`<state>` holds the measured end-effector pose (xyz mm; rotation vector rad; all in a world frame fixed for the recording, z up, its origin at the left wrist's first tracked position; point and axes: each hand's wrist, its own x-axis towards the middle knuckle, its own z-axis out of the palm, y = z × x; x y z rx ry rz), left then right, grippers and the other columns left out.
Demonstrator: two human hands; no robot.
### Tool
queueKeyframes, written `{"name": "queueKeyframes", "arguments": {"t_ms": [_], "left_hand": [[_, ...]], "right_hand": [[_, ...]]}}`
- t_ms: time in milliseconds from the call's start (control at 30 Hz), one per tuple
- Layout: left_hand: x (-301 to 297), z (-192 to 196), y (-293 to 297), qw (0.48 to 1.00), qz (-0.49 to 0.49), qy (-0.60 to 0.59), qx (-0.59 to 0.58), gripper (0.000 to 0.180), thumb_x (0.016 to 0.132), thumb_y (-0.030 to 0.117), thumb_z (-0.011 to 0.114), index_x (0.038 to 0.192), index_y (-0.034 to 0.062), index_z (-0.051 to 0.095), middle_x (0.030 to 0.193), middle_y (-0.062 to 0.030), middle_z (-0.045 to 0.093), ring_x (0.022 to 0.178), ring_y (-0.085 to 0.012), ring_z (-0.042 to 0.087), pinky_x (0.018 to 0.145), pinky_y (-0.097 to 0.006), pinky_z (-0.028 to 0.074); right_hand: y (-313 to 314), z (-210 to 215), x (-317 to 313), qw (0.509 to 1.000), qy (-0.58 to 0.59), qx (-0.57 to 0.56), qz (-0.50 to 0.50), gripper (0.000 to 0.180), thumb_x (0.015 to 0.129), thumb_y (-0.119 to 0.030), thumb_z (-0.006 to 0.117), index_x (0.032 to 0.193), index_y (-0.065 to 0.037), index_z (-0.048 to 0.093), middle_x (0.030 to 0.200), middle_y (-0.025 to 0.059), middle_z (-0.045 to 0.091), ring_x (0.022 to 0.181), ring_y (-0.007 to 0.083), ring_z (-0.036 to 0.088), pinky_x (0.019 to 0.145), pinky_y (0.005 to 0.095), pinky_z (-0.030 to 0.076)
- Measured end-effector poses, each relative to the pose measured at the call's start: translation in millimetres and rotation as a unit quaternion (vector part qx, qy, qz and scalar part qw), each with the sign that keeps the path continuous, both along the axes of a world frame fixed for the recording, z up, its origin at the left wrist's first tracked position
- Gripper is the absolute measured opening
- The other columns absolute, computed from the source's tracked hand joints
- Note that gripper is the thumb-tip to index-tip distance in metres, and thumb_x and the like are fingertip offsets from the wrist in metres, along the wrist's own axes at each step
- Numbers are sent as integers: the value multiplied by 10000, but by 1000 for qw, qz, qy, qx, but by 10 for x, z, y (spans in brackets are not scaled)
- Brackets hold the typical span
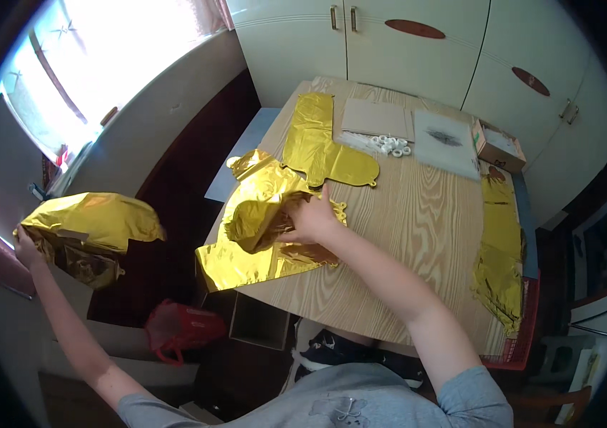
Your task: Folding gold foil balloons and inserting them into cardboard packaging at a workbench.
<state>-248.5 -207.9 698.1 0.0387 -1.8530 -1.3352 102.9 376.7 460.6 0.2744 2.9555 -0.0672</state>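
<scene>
While the left hand [26,250] holds a crumpled gold foil balloon [93,228] out beside the worktop [417,214] | right hand [309,217] grip closed on the foil pile [264,221] at the worktop's edge | advice: lift gently, avoid tearing.

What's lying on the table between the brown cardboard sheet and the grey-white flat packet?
In the head view, a small heap of white rings lies between the cardboard sheet and the flat packet, on the wooden table.
</scene>
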Motion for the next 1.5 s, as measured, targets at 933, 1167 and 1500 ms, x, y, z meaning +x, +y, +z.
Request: {"name": "queueKeyframes", "arguments": {"t_ms": [933,1167,1500], "left_hand": [[3932,-951,3902,541,-676,-438,-242,143,986,183,497,1030,46,495,889,-56,541,841,-107,567,666,-280,504],[4299,-2055,5496,504,-758,-407,-71,193,978,208,487,1098,58,498,927,-59,542,847,-158,591,671,-310,548],[4750,-2677,6755,464,-685,-541,151,202,970,253,474,1006,55,491,889,-86,539,826,-240,582,709,-404,539]], "right_hand": [[-319,454,1556,786,319,-514,129,810,872,-389,666,1459,-45,225,1321,160,392,1192,288,468,998,405,400],[439,-35,2505,715,405,-541,-176,777,908,-311,629,1459,-5,175,1386,207,298,1216,262,454,949,368,458],[506,-296,3365,684,285,-569,-357,916,867,-211,687,1501,-84,38,1456,223,249,1152,260,524,940,400,478]]}}
